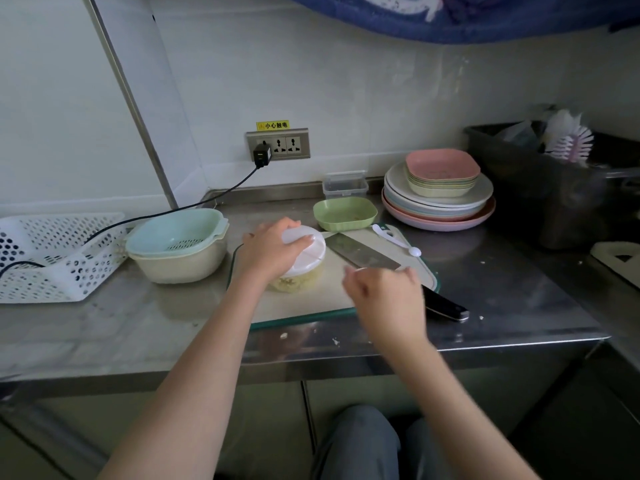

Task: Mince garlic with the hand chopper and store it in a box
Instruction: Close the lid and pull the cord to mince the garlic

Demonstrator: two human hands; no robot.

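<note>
Stainless steel counter (502,289) standing against a white tiled wall; yellow sticker (273,125) above the socket (278,144) reading 小心触电; green-edged cutting board (311,303) lying on the steel; hand chopper (299,258), white lid over a clear cup showing minced garlic, sitting on the board; left hand (273,249) pressing down and curling over its lid; right hand (384,292) clenching, blurred, what it holds cannot be told; cleaver (363,254) lying beside it; clear lidded box (345,184) waiting at the wall; green dish (344,213), pastel plates (438,202), perforated basket (52,254) resting nearby.
</note>
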